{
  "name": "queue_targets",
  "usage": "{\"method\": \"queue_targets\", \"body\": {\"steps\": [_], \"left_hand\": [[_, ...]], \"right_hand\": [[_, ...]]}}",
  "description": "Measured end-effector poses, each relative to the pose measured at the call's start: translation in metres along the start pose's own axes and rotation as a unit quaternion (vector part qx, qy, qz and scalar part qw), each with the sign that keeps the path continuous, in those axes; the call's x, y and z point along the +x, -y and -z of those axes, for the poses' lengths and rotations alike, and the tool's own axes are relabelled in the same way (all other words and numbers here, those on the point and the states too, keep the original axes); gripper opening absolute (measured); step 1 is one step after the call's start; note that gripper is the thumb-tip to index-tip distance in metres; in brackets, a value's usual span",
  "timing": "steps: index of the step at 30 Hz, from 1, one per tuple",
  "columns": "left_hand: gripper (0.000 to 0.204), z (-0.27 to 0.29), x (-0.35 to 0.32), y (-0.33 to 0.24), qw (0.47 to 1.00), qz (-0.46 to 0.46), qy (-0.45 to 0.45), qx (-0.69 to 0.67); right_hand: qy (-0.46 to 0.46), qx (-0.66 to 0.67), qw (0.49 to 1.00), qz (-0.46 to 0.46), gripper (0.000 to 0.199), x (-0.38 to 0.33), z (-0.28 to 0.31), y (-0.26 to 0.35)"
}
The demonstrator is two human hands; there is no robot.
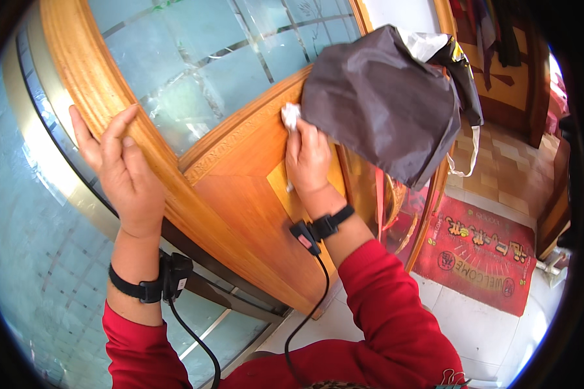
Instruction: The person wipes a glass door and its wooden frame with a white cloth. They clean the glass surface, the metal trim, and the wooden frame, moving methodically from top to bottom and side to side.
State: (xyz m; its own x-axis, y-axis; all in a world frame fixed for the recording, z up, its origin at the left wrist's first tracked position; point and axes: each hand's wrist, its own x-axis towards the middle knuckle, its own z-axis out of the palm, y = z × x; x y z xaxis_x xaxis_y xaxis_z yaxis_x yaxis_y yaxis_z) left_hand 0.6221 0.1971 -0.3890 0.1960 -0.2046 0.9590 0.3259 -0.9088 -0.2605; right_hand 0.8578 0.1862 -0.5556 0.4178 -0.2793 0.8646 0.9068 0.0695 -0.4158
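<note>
My right hand [309, 155] is closed on a crumpled white cloth or tissue [291, 115], held against the wooden door [240, 207] just below its frosted glass pane [175, 71]. Part of the white piece hangs below my fingers. Right beside that hand, a dark grey bag [383, 104] hangs over the door's edge and hides part of the wood. My left hand [124, 172] is raised with fingers apart at the door's left wooden edge, holding nothing. Whether its fingertips touch the wood cannot be told.
A metal-framed glass panel [58, 259] stands close on the left. Low on the right, a red doormat [477, 253] lies on pale floor tiles [454, 318]. Beyond the doorway are a patterned tile floor [499, 155] and another wooden door [512, 71]. Black cables run from both wrist straps.
</note>
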Motion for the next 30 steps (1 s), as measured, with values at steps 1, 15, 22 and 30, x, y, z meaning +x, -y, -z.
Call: {"method": "queue_targets", "body": {"steps": [1,15,22,30], "left_hand": [[0.036,-0.001,0.001,0.001,1.000,-0.003,0.001,-0.001],[0.034,0.002,-0.003,-0.001,1.000,0.006,0.009,0.001],[0.033,0.000,-0.004,-0.002,1.000,0.008,0.003,0.001],[0.032,0.002,-0.004,0.006,0.999,-0.023,0.010,0.041]], "right_hand": [[-0.034,0.011,0.999,0.011,0.018,0.012,-0.003,-0.005],[-0.001,0.038,0.999,-0.033,0.016,-0.049,0.026,-0.064],[0.072,-0.056,0.952,-0.292,0.017,-0.128,0.066,-0.094],[0.016,-0.080,0.978,-0.194,0.014,-0.104,0.046,-0.090]]}}
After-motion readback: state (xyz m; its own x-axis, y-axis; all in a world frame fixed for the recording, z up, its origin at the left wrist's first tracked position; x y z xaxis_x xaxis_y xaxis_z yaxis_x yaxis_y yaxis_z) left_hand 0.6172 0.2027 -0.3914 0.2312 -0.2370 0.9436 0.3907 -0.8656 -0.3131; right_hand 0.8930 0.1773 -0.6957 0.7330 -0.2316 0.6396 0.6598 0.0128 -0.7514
